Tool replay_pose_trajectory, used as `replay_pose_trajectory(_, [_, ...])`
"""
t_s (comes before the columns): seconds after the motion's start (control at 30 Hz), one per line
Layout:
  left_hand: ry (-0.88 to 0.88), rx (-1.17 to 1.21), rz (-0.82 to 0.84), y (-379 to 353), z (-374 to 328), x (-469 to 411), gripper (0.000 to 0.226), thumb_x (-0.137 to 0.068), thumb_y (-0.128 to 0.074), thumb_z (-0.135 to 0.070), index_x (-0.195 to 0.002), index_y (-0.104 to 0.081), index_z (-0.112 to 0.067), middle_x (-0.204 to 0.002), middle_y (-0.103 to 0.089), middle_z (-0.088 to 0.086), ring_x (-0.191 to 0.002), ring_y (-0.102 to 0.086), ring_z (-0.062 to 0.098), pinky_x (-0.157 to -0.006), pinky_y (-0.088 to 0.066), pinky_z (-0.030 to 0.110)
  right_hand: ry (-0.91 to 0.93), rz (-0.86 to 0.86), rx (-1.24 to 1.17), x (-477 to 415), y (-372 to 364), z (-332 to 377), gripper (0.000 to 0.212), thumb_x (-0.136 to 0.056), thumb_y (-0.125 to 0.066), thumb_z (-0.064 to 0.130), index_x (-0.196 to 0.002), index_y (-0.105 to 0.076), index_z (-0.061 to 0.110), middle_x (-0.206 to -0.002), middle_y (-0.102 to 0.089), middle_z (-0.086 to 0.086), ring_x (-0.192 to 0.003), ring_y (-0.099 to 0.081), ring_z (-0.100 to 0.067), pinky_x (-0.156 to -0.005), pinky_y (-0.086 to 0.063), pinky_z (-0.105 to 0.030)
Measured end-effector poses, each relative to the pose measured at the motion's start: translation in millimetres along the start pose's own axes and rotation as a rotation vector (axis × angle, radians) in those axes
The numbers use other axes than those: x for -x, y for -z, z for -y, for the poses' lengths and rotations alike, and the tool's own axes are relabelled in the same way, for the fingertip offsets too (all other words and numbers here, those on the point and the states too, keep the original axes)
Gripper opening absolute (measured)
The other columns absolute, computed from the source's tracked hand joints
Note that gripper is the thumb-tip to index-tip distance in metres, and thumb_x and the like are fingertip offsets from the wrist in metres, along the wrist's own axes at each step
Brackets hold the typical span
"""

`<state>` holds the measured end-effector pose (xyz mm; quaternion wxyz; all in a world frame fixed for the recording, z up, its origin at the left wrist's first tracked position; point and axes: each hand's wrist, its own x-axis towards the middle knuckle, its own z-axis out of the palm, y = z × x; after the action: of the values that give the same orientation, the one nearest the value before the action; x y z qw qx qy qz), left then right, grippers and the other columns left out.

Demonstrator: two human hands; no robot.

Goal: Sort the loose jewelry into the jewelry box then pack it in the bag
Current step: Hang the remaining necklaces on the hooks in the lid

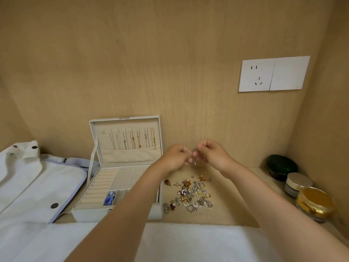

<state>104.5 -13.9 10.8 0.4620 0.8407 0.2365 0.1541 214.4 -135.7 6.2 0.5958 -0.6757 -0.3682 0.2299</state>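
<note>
A white jewelry box stands open on the wooden shelf, with several necklaces hanging in its raised lid and blue pieces in a front compartment. To its right lies a pile of loose jewelry: rings, charms and earrings. Above the pile, my left hand and my right hand meet, fingertips together, pinching a small dangling earring between them. A white bag with snap buttons lies flat to the left of the box.
Three round jars stand at the right: a dark green one, a silver-lidded one and a gold-lidded one. A wall socket sits on the wooden back panel. White cloth covers the near surface.
</note>
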Motion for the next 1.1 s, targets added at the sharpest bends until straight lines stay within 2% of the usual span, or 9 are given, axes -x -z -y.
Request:
replay_pose_trajectory(0.17, [0.012,0.162,-0.061,16,-20,11,0.013,-0.099,-0.055,-0.021,-0.098,-0.065,-0.013,-0.060,-0.052,-0.003,-0.060,-0.052,0.012,-0.060,-0.047,0.020,-0.041,0.037,-0.139,5,-3,12,0.018,-0.106,-0.043,0.013,-0.090,-0.051,0.013,-0.066,-0.052,-0.005,-0.050,-0.049,-0.016,-0.056,-0.049,-0.028])
replay_pose_trajectory(0.3, [0.032,0.319,-0.013,33,-34,22,0.011,-0.098,-0.057,-0.020,-0.099,-0.063,-0.010,-0.058,-0.040,-0.002,-0.049,-0.038,0.011,-0.064,-0.059,0.033,-0.040,0.085,-0.179,10,-5,24,0.013,-0.105,-0.047,0.017,-0.093,-0.053,0.014,-0.062,-0.039,0.001,-0.045,-0.035,-0.013,-0.055,-0.046,-0.033])
replay_pose_trajectory(0.37, [0.009,0.225,-0.036,43,-40,29,0.015,-0.097,-0.059,-0.023,-0.100,-0.065,-0.009,-0.060,-0.041,-0.004,-0.049,-0.036,0.011,-0.047,-0.046,0.025,-0.028,0.121,-0.138,14,-6,31,0.012,-0.104,-0.050,0.020,-0.100,-0.059,0.013,-0.060,-0.035,0.004,-0.045,-0.031,-0.011,-0.053,-0.041,-0.030])
replay_pose_trajectory(0.47, [-0.067,-0.046,-0.090,62,-42,41,0.022,-0.095,-0.062,-0.030,-0.100,-0.068,-0.010,-0.065,-0.048,-0.008,-0.050,-0.040,0.006,-0.045,-0.032,0.020,0.012,0.159,-0.036,21,-10,41,0.021,-0.100,-0.058,0.024,-0.111,-0.071,0.013,-0.056,-0.036,0.010,-0.048,-0.031,-0.010,-0.053,-0.036,-0.028])
replay_pose_trajectory(0.53, [-0.105,-0.149,-0.076,75,-39,49,0.023,-0.095,-0.063,-0.032,-0.098,-0.070,-0.010,-0.071,-0.053,-0.012,-0.051,-0.045,-0.001,-0.048,-0.034,0.017,0.046,0.172,0.008,27,-16,47,0.020,-0.100,-0.059,0.024,-0.110,-0.075,0.017,-0.056,-0.035,0.009,-0.049,-0.033,-0.010,-0.056,-0.038,-0.028])
replay_pose_trajectory(0.63, [-0.132,-0.271,-0.057,98,-32,64,0.017,-0.090,-0.068,-0.031,-0.091,-0.073,-0.015,-0.083,-0.064,-0.014,-0.075,-0.058,0.003,-0.071,-0.045,0.022,0.056,0.160,0.036,33,-32,51,0.019,-0.101,-0.057,0.021,-0.104,-0.075,0.019,-0.056,-0.037,0.008,-0.049,-0.034,-0.009,-0.058,-0.040,-0.030])
replay_pose_trajectory(0.8, [-0.070,-0.445,-0.054,134,-18,88,0.010,-0.089,-0.068,-0.029,-0.088,-0.072,-0.020,-0.075,-0.055,-0.020,-0.067,-0.050,-0.002,-0.061,-0.037,0.019,0.012,0.146,-0.010,41,-65,60,0.020,-0.102,-0.051,0.015,-0.098,-0.070,0.011,-0.058,-0.044,0.002,-0.049,-0.041,-0.014,-0.057,-0.048,-0.030])
replay_pose_trajectory(0.93, [0.002,-0.294,-0.066,166,-10,102,0.014,-0.092,-0.065,-0.026,-0.087,-0.072,-0.016,-0.097,-0.066,-0.013,-0.084,-0.063,0.009,-0.061,-0.051,0.021,-0.022,0.180,-0.052,40,-93,70,0.021,-0.099,-0.049,0.009,-0.085,-0.065,0.009,-0.059,-0.052,-0.002,-0.048,-0.047,-0.018,-0.061,-0.048,-0.035])
replay_pose_trajectory(1.1, [0.091,0.068,-0.049,194,-13,128,0.010,-0.093,-0.062,-0.017,-0.089,-0.068,-0.010,-0.059,-0.041,-0.003,-0.048,-0.038,0.011,-0.068,-0.058,0.032,-0.026,0.245,0.103,37,-128,77,0.021,-0.094,-0.049,0.008,-0.079,-0.064,0.009,-0.065,-0.055,-0.006,-0.055,-0.051,-0.018,-0.055,-0.046,-0.028])
